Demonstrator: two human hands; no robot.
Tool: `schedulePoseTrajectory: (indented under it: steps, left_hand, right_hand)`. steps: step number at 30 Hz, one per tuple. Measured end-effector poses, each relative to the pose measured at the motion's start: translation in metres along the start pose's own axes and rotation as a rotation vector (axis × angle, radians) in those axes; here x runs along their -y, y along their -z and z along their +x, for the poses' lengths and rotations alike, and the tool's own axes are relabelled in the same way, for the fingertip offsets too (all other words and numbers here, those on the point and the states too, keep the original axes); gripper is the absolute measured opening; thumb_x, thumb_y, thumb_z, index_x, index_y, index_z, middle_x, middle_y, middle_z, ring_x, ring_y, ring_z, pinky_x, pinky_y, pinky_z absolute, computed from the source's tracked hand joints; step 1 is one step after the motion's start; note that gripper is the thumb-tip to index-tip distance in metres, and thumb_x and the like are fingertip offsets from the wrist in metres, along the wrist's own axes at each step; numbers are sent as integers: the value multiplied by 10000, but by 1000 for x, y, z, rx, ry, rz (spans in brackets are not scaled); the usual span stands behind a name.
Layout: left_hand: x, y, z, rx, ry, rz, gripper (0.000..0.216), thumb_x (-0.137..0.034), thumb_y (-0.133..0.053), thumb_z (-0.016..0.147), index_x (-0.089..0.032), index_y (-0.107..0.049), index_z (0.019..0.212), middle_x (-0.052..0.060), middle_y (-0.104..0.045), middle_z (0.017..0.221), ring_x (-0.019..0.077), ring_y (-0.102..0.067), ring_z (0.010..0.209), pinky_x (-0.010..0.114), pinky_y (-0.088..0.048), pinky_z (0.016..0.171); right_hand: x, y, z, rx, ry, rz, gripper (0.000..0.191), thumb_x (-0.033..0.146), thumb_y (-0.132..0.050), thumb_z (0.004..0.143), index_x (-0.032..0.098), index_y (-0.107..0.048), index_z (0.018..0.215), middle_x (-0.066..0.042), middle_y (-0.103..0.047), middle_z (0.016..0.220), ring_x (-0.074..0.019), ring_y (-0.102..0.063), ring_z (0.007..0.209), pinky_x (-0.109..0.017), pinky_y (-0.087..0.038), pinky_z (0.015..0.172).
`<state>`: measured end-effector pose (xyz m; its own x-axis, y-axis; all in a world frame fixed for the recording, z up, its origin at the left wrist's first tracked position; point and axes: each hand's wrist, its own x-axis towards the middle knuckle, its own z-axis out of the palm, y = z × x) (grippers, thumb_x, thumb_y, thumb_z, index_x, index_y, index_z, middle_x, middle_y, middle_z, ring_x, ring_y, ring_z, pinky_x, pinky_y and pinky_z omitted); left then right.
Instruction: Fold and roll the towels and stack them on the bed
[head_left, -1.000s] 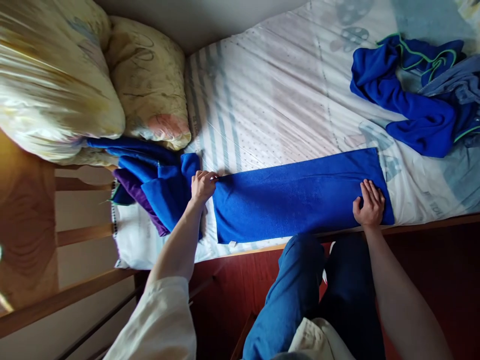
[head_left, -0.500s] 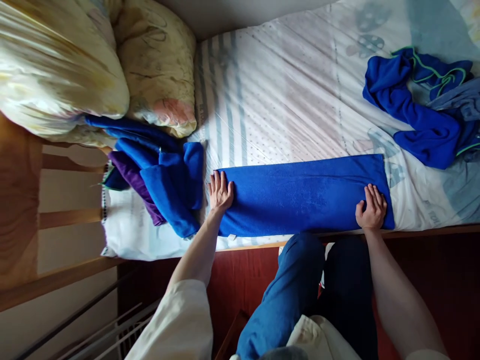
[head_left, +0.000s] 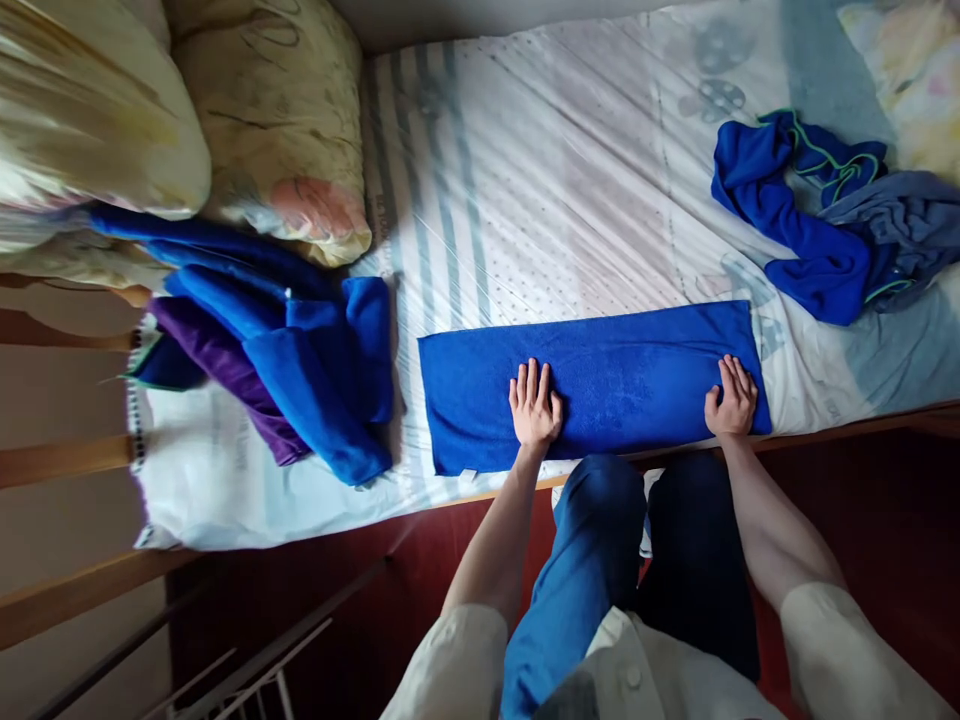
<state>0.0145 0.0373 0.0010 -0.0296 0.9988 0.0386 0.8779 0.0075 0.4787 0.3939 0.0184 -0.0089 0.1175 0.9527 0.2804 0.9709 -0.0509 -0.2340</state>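
Observation:
A blue towel (head_left: 630, 385), folded into a long flat strip, lies along the near edge of the bed. My left hand (head_left: 535, 405) rests flat on it, left of its middle, with the fingers stretched out. Near the towel's right end, my right hand (head_left: 733, 398) is pressed flat with the fingers extended and the thumb apart. Neither hand grips anything. A small white tag shows at the towel's lower left edge. Slight creases run across the cloth by my right hand.
Crumpled blue towels (head_left: 300, 350) and a purple cloth (head_left: 225, 375) are heaped on the left. Yellowish pillows (head_left: 277, 130) stand behind them. More blue cloth (head_left: 806, 240) and a grey-blue cloth (head_left: 900, 220) lie at right on the patterned sheet (head_left: 555, 180). A wooden bed rail (head_left: 67, 462) is at far left.
My left hand has slid from the towel's left end rightward toward its middle. My right hand stays near the right end. The view has shifted slightly.

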Motion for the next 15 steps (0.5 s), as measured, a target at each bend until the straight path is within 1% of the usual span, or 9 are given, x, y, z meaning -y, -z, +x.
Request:
schedulePoseTrajectory:
  steps: [4,11,13,15]
  left_hand:
    - [6,2,5,-6,22,-66,624,-299,-465,969,-173,-522,1577,123,-392,1700,305,-246,1634,559,-144,1349]
    - [2,3,4,41,43,-137,638,-299,-472,964,-175,-510,1589,113,-345,1721,326,-229,1637,570,-121,1351]
    - [2,3,4,57,49,-160,655,-299,-479,961,-181,-488,1606,108,-332,1725,336,-213,1641,585,-109,1350]
    - [3,3,5,56,41,-171,671,-297,-490,954,-189,-473,1616,101,-339,1721,335,-206,1642,589,-113,1349]
  right_hand:
    - [2,5,1,56,-9,-47,591,225,-425,928,139,-573,1494,-182,-622,1511,-301,-537,1469,-511,-406,1219]
    - [9,17,4,120,-16,-99,603,209,-387,940,112,-553,1512,-202,-604,1525,-277,-512,1486,-500,-392,1233]
    - [16,18,7,125,-63,-107,601,214,-383,948,118,-550,1517,-210,-599,1526,-287,-513,1482,-530,-382,1236]
    - [33,15,13,103,-135,-101,600,243,-379,969,134,-527,1540,-214,-575,1549,-309,-491,1497,-582,-355,1244]
